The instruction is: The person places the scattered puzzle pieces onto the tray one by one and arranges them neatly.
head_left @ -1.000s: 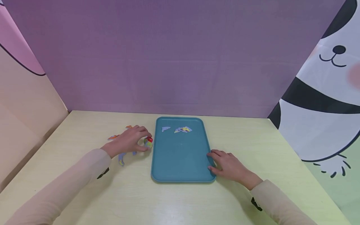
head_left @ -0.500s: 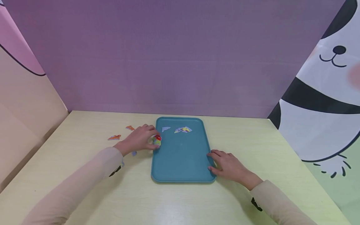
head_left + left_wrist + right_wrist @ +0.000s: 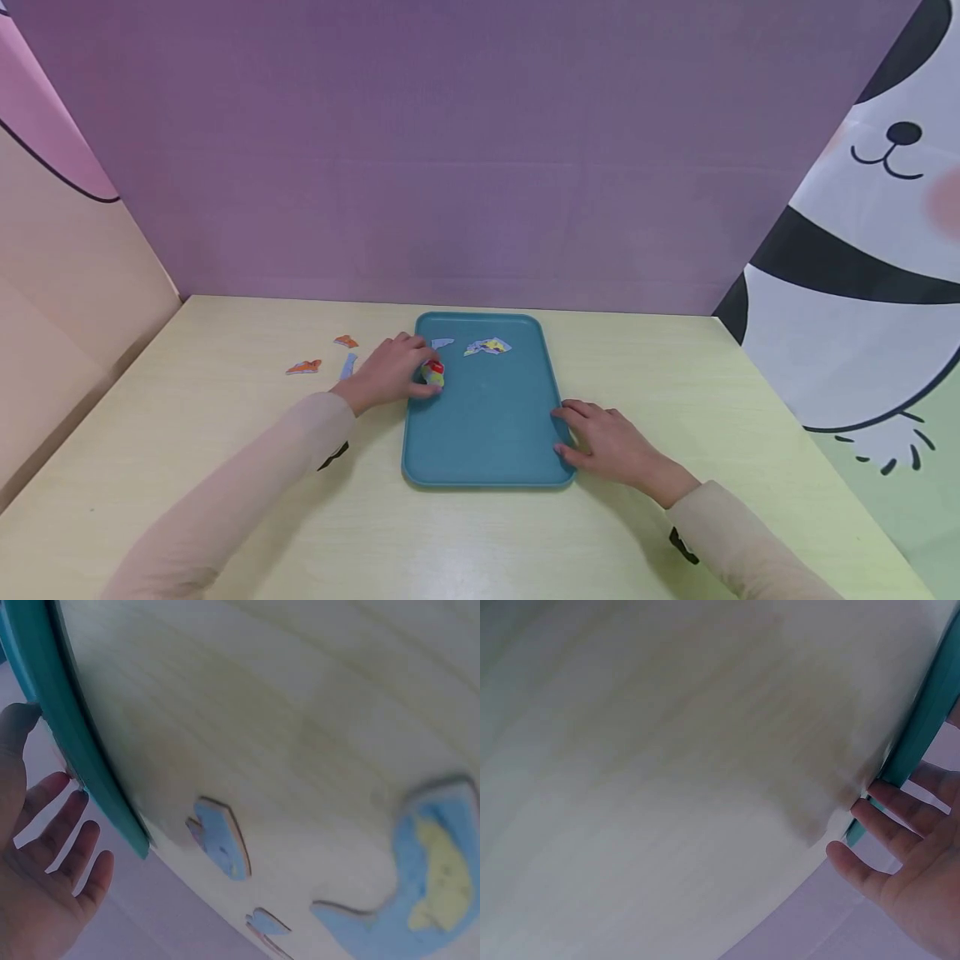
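In the head view my left hand (image 3: 390, 371) is over the left rim of the blue-green tray (image 3: 487, 442). It pinches a puzzle piece (image 3: 435, 374) printed in red, green and yellow between thumb and fingers. The hand covers part of the piece, and in the left wrist view the tray rim hides most of it. My right hand (image 3: 615, 446) rests at the tray's right rim with its fingers loosely extended. Inside the tray, near the far end, lie a pale blue piece (image 3: 442, 342) and a yellow-and-blue piece (image 3: 488, 346).
Left of the tray, two orange pieces (image 3: 303, 367) and a narrow blue piece (image 3: 348, 365) lie on the pale wooden table (image 3: 480, 542). A curved blue piece with a yellow patch (image 3: 442, 877) shows in the left wrist view. A purple backdrop (image 3: 480, 167) stands behind the table.
My left hand has carried the red, green and yellow puzzle piece rightward from the table to over the tray's left side. The right hand and tray have stayed put.
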`<state>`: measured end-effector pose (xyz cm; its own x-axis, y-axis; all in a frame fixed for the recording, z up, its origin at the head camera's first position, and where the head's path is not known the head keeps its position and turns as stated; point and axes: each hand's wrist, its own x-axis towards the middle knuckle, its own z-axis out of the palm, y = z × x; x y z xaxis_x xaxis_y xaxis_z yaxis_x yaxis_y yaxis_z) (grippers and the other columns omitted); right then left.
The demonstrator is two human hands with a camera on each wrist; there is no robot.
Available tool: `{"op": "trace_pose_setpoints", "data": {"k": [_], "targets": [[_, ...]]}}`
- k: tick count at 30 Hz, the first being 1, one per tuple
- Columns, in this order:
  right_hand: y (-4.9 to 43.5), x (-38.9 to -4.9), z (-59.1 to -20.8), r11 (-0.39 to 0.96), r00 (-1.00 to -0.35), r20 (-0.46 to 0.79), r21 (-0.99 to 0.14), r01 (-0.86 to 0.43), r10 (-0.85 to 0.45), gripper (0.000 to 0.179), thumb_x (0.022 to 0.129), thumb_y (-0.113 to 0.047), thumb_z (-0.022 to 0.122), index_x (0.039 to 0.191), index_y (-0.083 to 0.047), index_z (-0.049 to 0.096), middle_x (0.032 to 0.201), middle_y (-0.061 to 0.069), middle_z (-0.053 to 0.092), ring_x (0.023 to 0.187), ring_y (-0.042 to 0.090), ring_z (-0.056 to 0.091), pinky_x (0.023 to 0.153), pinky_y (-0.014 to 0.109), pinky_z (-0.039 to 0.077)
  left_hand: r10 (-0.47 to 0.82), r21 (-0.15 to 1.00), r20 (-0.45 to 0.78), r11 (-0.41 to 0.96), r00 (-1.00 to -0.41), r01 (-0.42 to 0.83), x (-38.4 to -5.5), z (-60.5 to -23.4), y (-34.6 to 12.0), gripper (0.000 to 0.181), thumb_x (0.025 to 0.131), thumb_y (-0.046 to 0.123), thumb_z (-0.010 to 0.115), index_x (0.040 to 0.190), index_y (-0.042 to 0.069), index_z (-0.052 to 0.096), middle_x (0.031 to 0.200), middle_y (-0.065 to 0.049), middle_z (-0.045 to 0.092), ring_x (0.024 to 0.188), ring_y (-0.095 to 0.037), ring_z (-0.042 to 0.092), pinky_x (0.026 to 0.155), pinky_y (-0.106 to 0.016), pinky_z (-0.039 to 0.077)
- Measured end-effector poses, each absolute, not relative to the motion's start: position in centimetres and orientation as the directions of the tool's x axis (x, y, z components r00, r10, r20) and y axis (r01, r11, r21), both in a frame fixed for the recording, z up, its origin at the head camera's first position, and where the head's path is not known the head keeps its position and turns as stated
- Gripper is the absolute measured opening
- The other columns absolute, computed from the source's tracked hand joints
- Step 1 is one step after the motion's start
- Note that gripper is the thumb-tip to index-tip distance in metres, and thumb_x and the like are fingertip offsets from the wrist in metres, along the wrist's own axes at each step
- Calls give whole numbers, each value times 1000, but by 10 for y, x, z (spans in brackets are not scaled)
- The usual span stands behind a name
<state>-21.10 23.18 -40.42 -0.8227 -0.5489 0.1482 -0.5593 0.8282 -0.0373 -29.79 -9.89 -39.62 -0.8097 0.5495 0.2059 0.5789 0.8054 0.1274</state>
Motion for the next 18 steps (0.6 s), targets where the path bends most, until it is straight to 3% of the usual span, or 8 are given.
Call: {"op": "trace_pose_setpoints", "data": {"k": [18], "targets": [[231,-208,-401,829,-824,147,-39,-558,-547,46,82,-31,64,119,-5,56,122,16,56,111,31,54,81,48,47,494,107,164,852,-854,513,-309,-402,-91,50,76,51,66,112,15,63,109,-5,59,100,-23,49,82,-39,42]]}}
